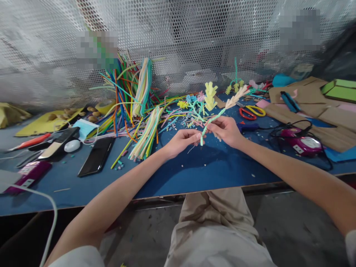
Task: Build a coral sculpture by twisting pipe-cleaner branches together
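Note:
Between my two hands is a pipe-cleaner flower with a mint-green wrapped stem [213, 118] and a pale peach, leafy head [236, 97] pointing up and right. My left hand [185, 141] pinches the stem's lower end, where a thin wire tip sticks out below. Higher along the same stem, my right hand [226, 130] has its fingers closed on it. Just behind, a yellow pipe-cleaner flower head [210, 96] stands up; whether its stem is also in my hand is hidden. More small blue, yellow and pink flowers [191, 99] lie beyond my hands.
Bundles of pipe cleaners [147, 133] lie left of my hands, near a black phone [96, 156]. At right are red and yellow scissors [251, 112], a corded glue gun [249, 127], a magenta box [302, 142] and brown paper [314, 111]. A perforated metal screen [178, 44] stands behind.

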Tool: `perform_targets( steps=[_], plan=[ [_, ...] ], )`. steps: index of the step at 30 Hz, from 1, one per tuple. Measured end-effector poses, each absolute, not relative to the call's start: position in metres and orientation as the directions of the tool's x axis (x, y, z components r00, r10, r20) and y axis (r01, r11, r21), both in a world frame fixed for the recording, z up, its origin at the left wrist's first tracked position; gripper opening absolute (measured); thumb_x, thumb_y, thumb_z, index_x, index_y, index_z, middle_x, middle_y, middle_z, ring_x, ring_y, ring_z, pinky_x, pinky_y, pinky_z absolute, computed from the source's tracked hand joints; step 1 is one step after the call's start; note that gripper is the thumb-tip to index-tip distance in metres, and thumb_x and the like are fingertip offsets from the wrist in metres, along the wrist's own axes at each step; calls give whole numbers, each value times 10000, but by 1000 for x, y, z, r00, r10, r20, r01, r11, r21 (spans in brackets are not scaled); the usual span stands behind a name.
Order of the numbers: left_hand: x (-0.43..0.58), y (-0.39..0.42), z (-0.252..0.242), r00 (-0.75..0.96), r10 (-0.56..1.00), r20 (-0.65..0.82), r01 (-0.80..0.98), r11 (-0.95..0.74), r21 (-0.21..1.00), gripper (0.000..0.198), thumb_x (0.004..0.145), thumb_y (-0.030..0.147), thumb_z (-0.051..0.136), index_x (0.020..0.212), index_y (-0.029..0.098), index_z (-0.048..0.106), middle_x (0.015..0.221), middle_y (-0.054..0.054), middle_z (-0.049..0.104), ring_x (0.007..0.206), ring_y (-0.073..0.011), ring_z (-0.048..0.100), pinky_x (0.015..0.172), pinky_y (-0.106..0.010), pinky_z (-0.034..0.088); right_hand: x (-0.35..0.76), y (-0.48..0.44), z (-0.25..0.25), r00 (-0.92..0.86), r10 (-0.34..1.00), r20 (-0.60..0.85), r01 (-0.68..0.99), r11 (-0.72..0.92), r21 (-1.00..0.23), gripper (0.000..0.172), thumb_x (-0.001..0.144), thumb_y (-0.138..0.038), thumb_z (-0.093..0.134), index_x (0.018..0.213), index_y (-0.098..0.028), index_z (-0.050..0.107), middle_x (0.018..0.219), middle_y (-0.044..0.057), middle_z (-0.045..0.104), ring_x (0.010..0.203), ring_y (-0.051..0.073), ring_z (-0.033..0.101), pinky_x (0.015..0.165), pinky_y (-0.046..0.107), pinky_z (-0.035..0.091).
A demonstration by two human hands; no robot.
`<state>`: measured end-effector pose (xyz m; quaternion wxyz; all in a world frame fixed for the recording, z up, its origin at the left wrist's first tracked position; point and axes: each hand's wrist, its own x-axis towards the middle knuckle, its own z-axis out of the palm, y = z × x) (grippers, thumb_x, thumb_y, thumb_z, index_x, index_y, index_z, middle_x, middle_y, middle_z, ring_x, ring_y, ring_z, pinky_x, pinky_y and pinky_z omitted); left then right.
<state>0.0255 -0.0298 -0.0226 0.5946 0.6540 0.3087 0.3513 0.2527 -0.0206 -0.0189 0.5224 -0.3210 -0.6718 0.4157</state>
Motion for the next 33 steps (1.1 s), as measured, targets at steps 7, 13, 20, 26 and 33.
perform_targets(
  steps=[7, 13, 20, 26, 33],
  plan=[
    [28, -36, -12, 547, 824, 147, 176, -284, 942, 454, 880, 607, 762, 943, 158, 743, 822, -46, 751, 707, -132, 627, 691, -262, 470, 248, -32, -11, -200, 851, 486, 205, 521, -828, 360, 894, -532, 780, 778, -192, 763, 706, 48, 769, 650, 172, 694, 675, 296, 545],
    [30, -42, -5, 417, 808, 417, 589, -590, 553, 167, 893, 348, 674, 809, 206, 700, 761, -20, 752, 663, -147, 629, 688, -286, 445, 242, -43, -3, -171, 869, 465, 274, 495, -825, 458, 927, -572, 717, 684, -185, 741, 655, 51, 750, 536, 150, 617, 619, 301, 532],
    [32, -44, -2, 483, 778, 401, 616, -628, 476, 181, 939, 301, 607, 831, 201, 713, 747, -17, 720, 716, -158, 631, 693, -277, 417, 242, -44, 0, -186, 863, 470, 275, 505, -818, 461, 938, -545, 709, 648, -189, 749, 660, 57, 758, 555, 158, 632, 629, 298, 536],
    [21, -38, 3, 697, 716, 26, 194, -223, 955, 368, 926, 541, 696, 886, 183, 772, 708, -32, 678, 642, -145, 580, 680, -297, 441, 251, -32, -8, -320, 871, 372, 27, 400, -916, 365, 862, -512, 803, 730, -174, 759, 613, 21, 720, 466, 98, 527, 479, 246, 421],
    [20, -38, -7, 754, 654, -59, 109, -37, 993, 468, 799, 662, 798, 824, 195, 798, 799, -87, 697, 720, -188, 601, 701, -330, 492, 247, -40, -4, -441, 862, 248, -142, 206, -968, 408, 817, -518, 828, 639, -172, 707, 538, -9, 646, 387, 50, 392, 378, 218, 282]
  ],
)
